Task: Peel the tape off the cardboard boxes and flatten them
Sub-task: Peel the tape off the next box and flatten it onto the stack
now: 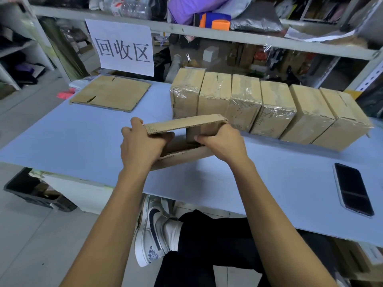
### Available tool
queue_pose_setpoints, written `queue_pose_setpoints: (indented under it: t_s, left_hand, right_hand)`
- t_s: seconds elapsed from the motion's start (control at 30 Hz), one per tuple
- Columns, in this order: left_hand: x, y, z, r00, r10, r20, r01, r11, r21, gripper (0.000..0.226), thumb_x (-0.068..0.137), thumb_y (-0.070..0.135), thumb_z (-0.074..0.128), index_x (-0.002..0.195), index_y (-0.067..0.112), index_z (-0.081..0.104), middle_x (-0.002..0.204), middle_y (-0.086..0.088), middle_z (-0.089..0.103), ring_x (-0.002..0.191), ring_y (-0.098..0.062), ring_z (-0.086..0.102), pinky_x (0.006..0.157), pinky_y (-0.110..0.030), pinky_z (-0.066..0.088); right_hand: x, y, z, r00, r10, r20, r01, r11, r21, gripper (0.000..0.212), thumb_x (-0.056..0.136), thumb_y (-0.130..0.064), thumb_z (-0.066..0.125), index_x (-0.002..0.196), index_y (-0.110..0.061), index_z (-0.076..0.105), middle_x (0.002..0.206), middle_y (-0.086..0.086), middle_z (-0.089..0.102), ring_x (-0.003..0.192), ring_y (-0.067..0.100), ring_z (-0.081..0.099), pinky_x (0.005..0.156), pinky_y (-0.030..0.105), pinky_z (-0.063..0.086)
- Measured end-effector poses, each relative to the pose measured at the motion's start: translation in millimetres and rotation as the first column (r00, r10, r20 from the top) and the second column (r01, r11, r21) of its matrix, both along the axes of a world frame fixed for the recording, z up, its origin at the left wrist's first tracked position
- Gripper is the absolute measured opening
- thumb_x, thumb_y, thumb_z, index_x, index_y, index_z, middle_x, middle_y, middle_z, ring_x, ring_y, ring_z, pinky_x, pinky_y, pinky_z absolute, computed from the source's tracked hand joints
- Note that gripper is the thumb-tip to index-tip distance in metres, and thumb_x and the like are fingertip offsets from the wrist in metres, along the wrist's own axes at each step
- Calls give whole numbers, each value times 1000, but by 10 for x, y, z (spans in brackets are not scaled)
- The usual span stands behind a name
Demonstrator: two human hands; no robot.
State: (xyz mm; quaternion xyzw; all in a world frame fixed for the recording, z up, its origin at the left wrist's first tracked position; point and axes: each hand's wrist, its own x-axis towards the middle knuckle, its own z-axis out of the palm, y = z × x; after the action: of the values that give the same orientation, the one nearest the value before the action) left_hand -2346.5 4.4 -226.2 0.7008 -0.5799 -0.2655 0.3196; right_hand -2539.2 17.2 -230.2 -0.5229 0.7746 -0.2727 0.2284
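- Two bare hands work an opened cardboard box [182, 139] near the front middle of a pale blue tabletop [83, 141].
- The left hand [141, 141] grips the near end of the box's upper panel, thumb on top and fingers curled underneath.
- The right hand [221, 139] holds the box's right side, fingers curled in over an inner wall.
- This box shows no tape from here; it looks partly collapsed, its upper panel tilted over the lower one, so the step in hand appears to be flattening.
- The next move likely calls for pressing the upper panel down until the walls fold along their creases.
- Six sealed boxes [269, 108] stand side by side in a row behind, touching one another, wrapped in clear, crinkled, shiny tape.
- One flattened box [112, 93] lies at the far left of the tabletop, matte brown with slit flaps.
- The cardboard is corrugated, with ridged cut edges showing.
- A dark, glossy phone [353, 189] lies at the right, well apart from the boxes.
- A white paper sign [122, 46] hangs from the shelf behind.
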Motion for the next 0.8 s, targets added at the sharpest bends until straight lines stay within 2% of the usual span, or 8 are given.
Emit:
queue_pose_setpoints:
  t_s: [0.2,0.3,0.37,0.43,0.53,0.6,0.67,0.8]
  left_hand:
    - [301,-84,0,990,-30,-135,28,1000,-14,70,81,39,74,142,21,45,107,3,58,111,-23,56,81,-33,43]
    - [429,-64,-69,961,-133,-244,131,991,-24,66,73,39,69,135,24,52,124,-1,63,114,-19,59,85,-29,44]
    - [522,-33,-108,919,-192,-344,193,981,-32,62,69,35,61,130,27,55,126,-3,65,116,-18,61,91,-31,48]
    - [615,14,-137,854,-238,-463,253,967,-32,66,69,34,61,134,25,54,128,0,64,116,-14,61,96,-34,50]
    - [636,71,-188,764,-209,-611,271,962,9,68,75,51,64,137,23,54,124,7,63,115,-12,60,86,-29,49]
    - [578,59,-193,782,-132,-609,216,974,67,49,94,55,57,131,24,55,124,7,60,111,-16,61,78,-28,48]
    - [572,9,-235,851,-92,-516,198,968,155,55,97,51,57,141,20,49,135,1,56,113,-23,60,82,-32,49]
    - [626,-22,-296,879,-161,-450,233,966,111,57,96,17,65,149,23,44,137,-5,57,120,-24,59,98,-45,52]
  right_hand:
    - [-102,137,-50,948,104,302,-68,990,-126,42,81,-38,70,121,-30,58,103,-12,70,95,6,65,78,33,55]
    - [-129,175,-116,920,155,359,-117,985,-126,49,83,-35,59,131,-36,54,107,-10,68,100,11,63,81,35,54]
    - [-135,191,-174,872,147,468,-100,987,-123,46,80,-30,53,126,-31,58,106,-8,68,104,15,63,85,36,53]
    - [-144,194,-189,748,108,655,-20,990,-140,29,87,-18,48,113,-16,62,106,-2,67,105,17,61,83,33,54]
    - [-127,194,-110,626,23,780,97,990,-107,24,98,-30,47,99,-12,63,98,3,66,91,17,63,72,27,51]
    - [-117,170,-96,706,-42,707,91,995,-32,35,101,-43,48,107,-12,63,97,4,65,83,17,61,69,28,48]
    - [-91,164,-119,803,-30,596,32,999,7,38,98,-46,56,116,-15,65,106,1,67,87,16,63,70,29,48]
    - [-68,211,-89,829,56,556,-25,998,-63,21,95,-24,61,114,-28,70,105,-6,72,92,10,67,77,27,51]
